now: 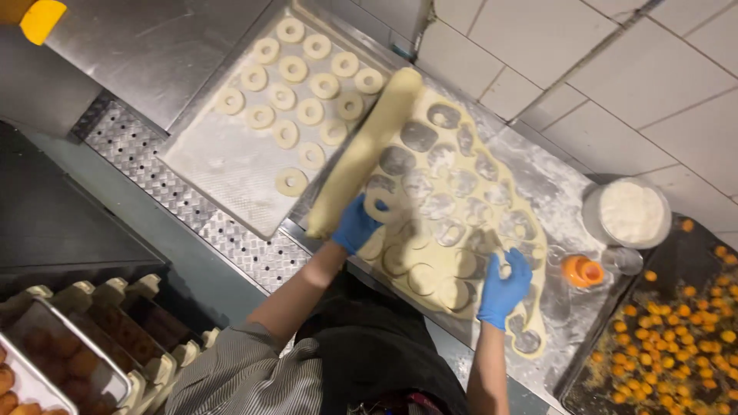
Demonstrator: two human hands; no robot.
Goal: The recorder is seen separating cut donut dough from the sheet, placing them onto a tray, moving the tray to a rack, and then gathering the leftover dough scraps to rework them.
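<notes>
Dough ring (378,206) — pinched in left hand (355,224) grip.

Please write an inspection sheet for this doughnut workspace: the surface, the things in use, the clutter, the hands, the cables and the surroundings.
Surface: steel worktop, dusted with flour.
Job's things: rolled dough sheet full of round cut-outs; long dough roll along its edge; tray with cut dough rings.
Clutter: white tub of flour; small orange object; dark tray of orange pieces.
Hands: both in blue gloves. Left hand holds a dough ring; right hand pinches a small dough piece.
Cables: nothing seen.
Surroundings: white tiled wall; perforated metal strip; rack of browned pieces at lower left.
</notes>
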